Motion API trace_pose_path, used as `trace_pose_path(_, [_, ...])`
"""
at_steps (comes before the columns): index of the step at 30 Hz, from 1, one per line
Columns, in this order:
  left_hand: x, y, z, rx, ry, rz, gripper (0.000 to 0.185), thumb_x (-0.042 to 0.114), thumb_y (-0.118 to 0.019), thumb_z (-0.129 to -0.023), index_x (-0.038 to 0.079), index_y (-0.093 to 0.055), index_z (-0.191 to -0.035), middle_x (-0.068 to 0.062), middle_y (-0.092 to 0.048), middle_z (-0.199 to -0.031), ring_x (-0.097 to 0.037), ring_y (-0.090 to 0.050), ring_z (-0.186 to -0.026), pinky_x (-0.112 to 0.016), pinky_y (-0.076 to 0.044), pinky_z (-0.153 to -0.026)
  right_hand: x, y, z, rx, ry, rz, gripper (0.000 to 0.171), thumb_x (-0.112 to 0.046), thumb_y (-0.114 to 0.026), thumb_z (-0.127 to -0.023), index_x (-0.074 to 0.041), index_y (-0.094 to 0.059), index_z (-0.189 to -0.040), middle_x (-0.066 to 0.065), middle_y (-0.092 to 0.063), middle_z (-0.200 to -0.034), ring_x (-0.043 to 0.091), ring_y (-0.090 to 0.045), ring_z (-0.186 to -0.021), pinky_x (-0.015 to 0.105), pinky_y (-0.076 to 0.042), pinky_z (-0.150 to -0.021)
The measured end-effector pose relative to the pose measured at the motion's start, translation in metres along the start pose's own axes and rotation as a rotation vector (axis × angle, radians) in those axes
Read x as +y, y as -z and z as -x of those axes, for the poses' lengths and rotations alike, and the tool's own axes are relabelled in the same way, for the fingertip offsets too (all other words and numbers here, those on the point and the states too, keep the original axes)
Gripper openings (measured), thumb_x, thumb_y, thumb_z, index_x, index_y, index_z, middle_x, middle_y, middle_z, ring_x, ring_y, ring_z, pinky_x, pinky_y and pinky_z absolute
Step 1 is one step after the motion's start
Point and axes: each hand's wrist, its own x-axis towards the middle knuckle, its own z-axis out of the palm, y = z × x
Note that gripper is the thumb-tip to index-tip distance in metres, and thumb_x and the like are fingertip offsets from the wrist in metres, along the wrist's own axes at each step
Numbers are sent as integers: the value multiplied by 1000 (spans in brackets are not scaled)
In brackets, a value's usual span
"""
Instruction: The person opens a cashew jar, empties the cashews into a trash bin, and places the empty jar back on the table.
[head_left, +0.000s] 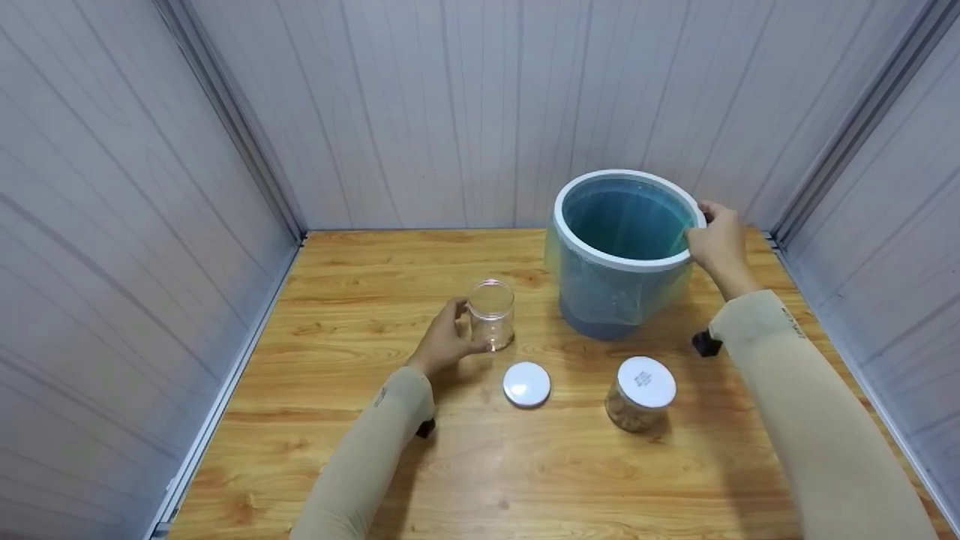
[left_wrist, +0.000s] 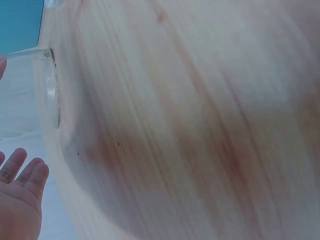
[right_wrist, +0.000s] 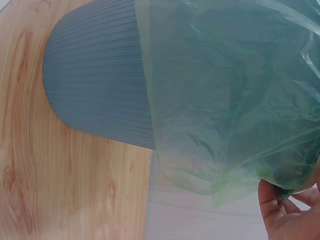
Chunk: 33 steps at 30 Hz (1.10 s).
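Two sleeved forearms reach in over the near edge of the wooden table (head_left: 315,480); the left hand (head_left: 442,343) sits toward the middle of the table, its fingers and thumb curled round an open, clear glass jar (head_left: 492,313) that stands upright on the wood; in the left wrist view only the fingertips (left_wrist: 22,175) show at the lower left, with the jar (left_wrist: 50,90) blurred against the grain. Just near of that jar, between it and the near edge, a white lid (head_left: 526,384) lies flat on the table, apart from the jar; to its right stands a second jar (head_left: 639,401), capped with a white lid and holding something brownish that is too small to make out. Toward the far right corner stands a bucket (head_left: 622,255) with a white rim, lined with a green plastic bag (right_wrist: 235,95) that drapes over its ribbed grey-blue side; the right hand (head_left: 718,241) grips the rim on the side nearest the right edge; the right wrist view shows its fingers (right_wrist: 285,210) pinching the loose bag. A small black object (head_left: 705,343) lies on the table beside the right forearm; grey panelled walls close in the far, left and right edges.
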Motion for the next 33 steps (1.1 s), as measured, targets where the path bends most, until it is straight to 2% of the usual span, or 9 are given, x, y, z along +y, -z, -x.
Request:
trace_pose_path(9, [2, 8, 10, -10, 7, 13, 100, 20, -95, -86, 5, -36, -165, -19, -42, -170, -38, -37, -161, -52, -33, -133, 1, -2, -2, 39, 38, 4, 66, 5, -50, -100, 8, -35, -165, 35, -48, -161, 45, -51, -148, 56, -45, -122])
trace_pose_path(17, [-3, 20, 22, -4, 24, -12, 98, 29, -95, -86, 6, -40, -164, -17, -46, -168, -40, -39, -159, -58, -35, -131, -3, -4, 0, 13, 35, 9, 65, 3, -48, -104, 6, -31, -167, 34, -43, -166, 47, -50, -150, 57, -45, -121])
trace_pose_path(20, [-3, 25, 26, -10, 22, -18, 98, 31, -94, -87, 5, -40, -164, -18, -45, -168, -41, -40, -158, -58, -35, -131, -5, -5, 0, 30, 47, 35, 63, 1, -50, -104, 8, -35, -165, 34, -46, -164, 47, -52, -148, 57, -47, -119])
trace_pose_path(25, [-4, 29, 29, -11, 3, -6, 95, 27, -93, -89, 1, -39, -163, -21, -45, -168, -39, -41, -157, -55, -34, -132, -6, -6, 1, 72, 92, 81, 56, -3, -55, -108, 10, -42, -160, 36, -51, -158, 48, -54, -145, 57, -48, -119])
trace_pose_path(33, [-8, 28, 31, -20, -37, -40, 82, 26, -87, -95, -2, -44, -160, -23, -51, -161, -39, -48, -152, -56, -40, -128, -4, -5, 6, 160, 135, 164, 50, -15, -62, -110, 7, -53, -154, 34, -54, -149, 49, -52, -141, 58, -49, -121])
